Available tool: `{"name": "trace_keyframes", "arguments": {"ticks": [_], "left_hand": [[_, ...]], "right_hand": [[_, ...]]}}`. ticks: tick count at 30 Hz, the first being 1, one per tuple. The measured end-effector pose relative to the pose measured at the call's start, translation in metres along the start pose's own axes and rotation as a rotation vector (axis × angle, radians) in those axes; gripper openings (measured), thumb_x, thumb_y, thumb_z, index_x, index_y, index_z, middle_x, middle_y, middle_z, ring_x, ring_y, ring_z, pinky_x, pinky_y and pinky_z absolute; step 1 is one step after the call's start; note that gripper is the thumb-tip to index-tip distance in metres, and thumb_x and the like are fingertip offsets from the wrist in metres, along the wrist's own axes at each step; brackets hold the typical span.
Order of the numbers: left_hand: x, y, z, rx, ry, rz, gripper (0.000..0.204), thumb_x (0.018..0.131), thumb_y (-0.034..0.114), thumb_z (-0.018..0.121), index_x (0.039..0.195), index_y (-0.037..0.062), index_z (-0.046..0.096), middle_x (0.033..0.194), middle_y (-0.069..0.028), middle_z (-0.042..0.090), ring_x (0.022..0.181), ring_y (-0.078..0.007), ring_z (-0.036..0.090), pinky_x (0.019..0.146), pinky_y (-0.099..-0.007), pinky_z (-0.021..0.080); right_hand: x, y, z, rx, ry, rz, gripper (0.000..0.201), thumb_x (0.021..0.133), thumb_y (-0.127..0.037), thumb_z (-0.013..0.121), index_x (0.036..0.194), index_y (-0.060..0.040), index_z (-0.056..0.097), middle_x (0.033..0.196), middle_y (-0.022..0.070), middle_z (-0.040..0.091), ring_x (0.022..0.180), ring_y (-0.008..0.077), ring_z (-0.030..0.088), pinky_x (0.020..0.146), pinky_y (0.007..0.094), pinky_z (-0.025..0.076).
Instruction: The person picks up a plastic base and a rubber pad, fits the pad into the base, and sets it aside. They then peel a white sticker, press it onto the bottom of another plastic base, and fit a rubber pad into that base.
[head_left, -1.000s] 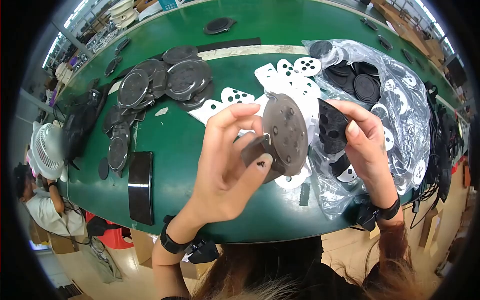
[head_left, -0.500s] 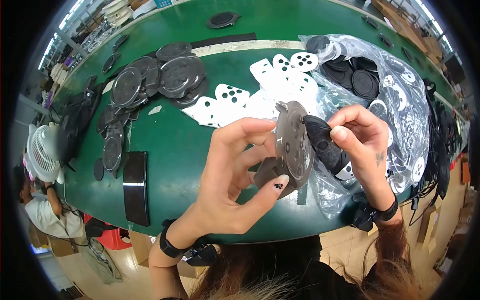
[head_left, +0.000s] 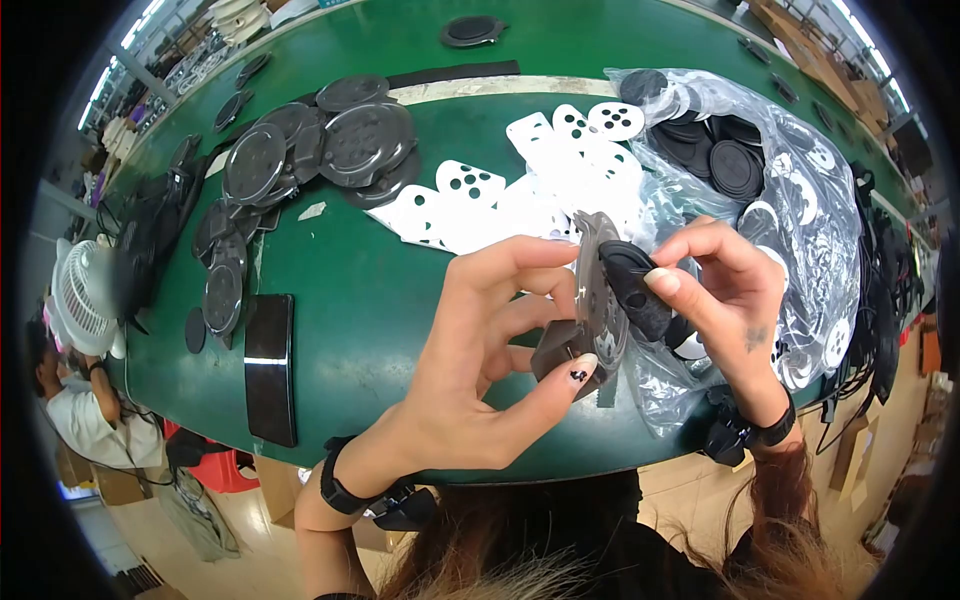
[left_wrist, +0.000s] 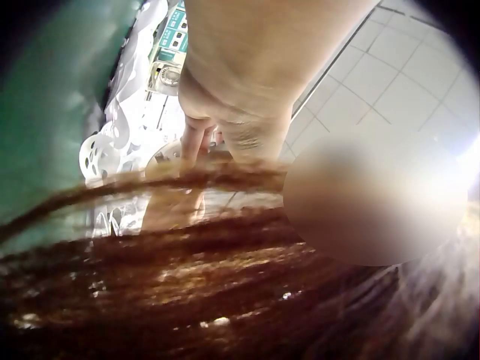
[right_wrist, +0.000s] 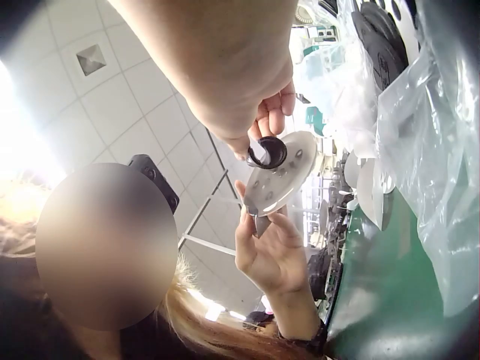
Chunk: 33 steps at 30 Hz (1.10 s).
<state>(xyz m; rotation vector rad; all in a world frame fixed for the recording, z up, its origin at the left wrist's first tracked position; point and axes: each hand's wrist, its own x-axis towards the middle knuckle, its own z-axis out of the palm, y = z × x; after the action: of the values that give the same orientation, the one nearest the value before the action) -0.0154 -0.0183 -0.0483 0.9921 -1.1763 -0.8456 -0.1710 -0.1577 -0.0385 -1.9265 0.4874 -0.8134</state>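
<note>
My left hand (head_left: 455, 390) holds a round, smoky-grey plastic disc (head_left: 600, 290) on edge, with thumb and fingers at its rim and a blocky tab. Small round bumps dot the disc's face in the right wrist view. Opposite it, my right hand (head_left: 725, 295) pinches a thin black pad (head_left: 635, 285) with holes between thumb and forefinger. The pad is bent and lies right against the disc's face, overlapping it in the head view. Hair and the forearm hide most of the left hand's work in the left wrist view.
Several similar grey discs (head_left: 365, 145) are piled at the left on the green table (head_left: 340, 270). White hole-punched sheets (head_left: 545, 215) lie mid-table, beside a clear plastic bag (head_left: 815, 230) with black round pads (head_left: 735, 170). A glossy black slab (head_left: 270, 370) lies near the front edge.
The disc has moved right and turned more edge-on. My right hand has brought the black pad left to the disc's face, its grip shifting to the pad's edge.
</note>
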Motion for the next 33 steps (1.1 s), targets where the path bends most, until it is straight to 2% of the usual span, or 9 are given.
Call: {"name": "trace_keyframes", "arguments": {"ticks": [9, 15, 17, 19, 21, 22, 26, 30, 33], "left_hand": [[0.0, -0.006, -0.001, -0.061, -0.02, 0.011, 0.063, 0.074, -0.012, 0.055, 0.127, 0.0023, 0.023, 0.105, -0.0123, 0.043, 0.098, -0.0188, 0.051, 0.078, -0.0274, 0.046], [0.0, -0.017, -0.003, -0.072, -0.112, 0.1, 0.061, 0.079, -0.01, 0.054, 0.128, 0.004, 0.021, 0.11, -0.0119, 0.04, 0.102, -0.02, 0.051, 0.08, -0.0284, 0.047], [0.0, -0.018, -0.006, -0.086, -0.119, 0.114, 0.06, 0.079, -0.01, 0.054, 0.128, 0.004, 0.021, 0.111, -0.0121, 0.04, 0.102, -0.0206, 0.051, 0.081, -0.0292, 0.047], [0.002, -0.018, -0.009, -0.13, -0.131, 0.095, 0.061, 0.08, -0.008, 0.055, 0.128, 0.0048, 0.02, 0.111, -0.0121, 0.039, 0.104, -0.0213, 0.049, 0.083, -0.0305, 0.046], [0.004, -0.017, -0.009, -0.196, -0.079, 0.075, 0.061, 0.08, -0.008, 0.055, 0.127, 0.0047, 0.02, 0.11, -0.0117, 0.039, 0.105, -0.0212, 0.047, 0.084, -0.0306, 0.045], [0.005, -0.016, -0.009, -0.265, -0.023, 0.045, 0.06, 0.08, -0.008, 0.055, 0.127, 0.0045, 0.019, 0.109, -0.0113, 0.039, 0.106, -0.0212, 0.046, 0.085, -0.0307, 0.044], [0.007, -0.009, 0.0, -0.165, 0.053, -0.031, 0.055, 0.079, -0.011, 0.051, 0.122, 0.0036, 0.02, 0.101, -0.0076, 0.037, 0.103, -0.0155, 0.045, 0.082, -0.0264, 0.042], [0.005, -0.016, -0.009, -0.217, 0.117, -0.161, 0.053, 0.077, -0.013, 0.05, 0.119, 0.0043, 0.023, 0.107, -0.009, 0.038, 0.102, -0.0147, 0.044, 0.079, -0.0229, 0.039], [0.008, -0.026, -0.007, -0.155, 0.218, 0.005, 0.054, 0.076, -0.01, 0.053, 0.12, 0.0043, 0.025, 0.113, -0.0108, 0.037, 0.107, -0.0173, 0.041, 0.086, -0.0281, 0.037]], "right_hand": [[-0.001, 0.0, 0.005, -0.221, 0.034, -0.224, 0.041, 0.061, -0.017, 0.082, 0.09, 0.0003, 0.059, 0.078, 0.007, 0.06, 0.07, 0.014, 0.058, 0.067, 0.0244, 0.046], [-0.008, 0.006, 0.012, -0.263, 0.025, -0.155, 0.073, 0.052, -0.034, 0.086, 0.106, -0.0001, 0.049, 0.097, 0.0097, 0.051, 0.086, 0.0206, 0.054, 0.067, 0.029, 0.046], [-0.003, -0.002, 0.01, -0.491, 0.024, -0.24, 0.076, 0.051, -0.035, 0.086, 0.105, -0.0007, 0.045, 0.098, 0.0114, 0.05, 0.09, 0.0225, 0.053, 0.068, 0.0307, 0.047], [-0.003, 0.002, 0.008, -0.5, 0.039, -0.21, 0.064, 0.062, -0.027, 0.082, 0.105, -0.0018, 0.041, 0.096, 0.0103, 0.052, 0.085, 0.0174, 0.054, 0.068, 0.0282, 0.046], [-0.004, 0.003, 0.009, 0.376, 0.009, 0.163, 0.048, 0.074, -0.013, 0.073, 0.105, -0.0035, 0.038, 0.093, 0.0079, 0.054, 0.079, 0.0107, 0.054, 0.068, 0.0235, 0.045], [-0.003, -0.002, 0.013, 0.369, 0.035, 0.105, 0.04, 0.081, -0.002, 0.063, 0.111, -0.0038, 0.037, 0.084, 0.0034, 0.056, 0.074, 0.0055, 0.054, 0.068, 0.0199, 0.044], [0.005, -0.014, 0.001, 0.196, -0.146, 0.21, 0.041, 0.084, -0.005, 0.061, 0.119, 0.0005, 0.041, 0.076, 0.0011, 0.06, 0.075, 0.0036, 0.055, 0.069, 0.02, 0.045], [0.034, -0.019, -0.017, 0.156, -0.458, 0.482, 0.023, 0.083, -0.014, 0.064, 0.096, 0.0037, 0.057, 0.07, 0.0045, 0.063, 0.062, 0.0065, 0.059, 0.053, 0.019, 0.046], [0.074, -0.011, -0.023, 0.155, -0.539, 0.474, 0.026, 0.08, -0.02, 0.068, 0.088, 0.0028, 0.058, 0.059, 0.0048, 0.06, 0.049, 0.0093, 0.057, 0.046, 0.019, 0.043]]}}
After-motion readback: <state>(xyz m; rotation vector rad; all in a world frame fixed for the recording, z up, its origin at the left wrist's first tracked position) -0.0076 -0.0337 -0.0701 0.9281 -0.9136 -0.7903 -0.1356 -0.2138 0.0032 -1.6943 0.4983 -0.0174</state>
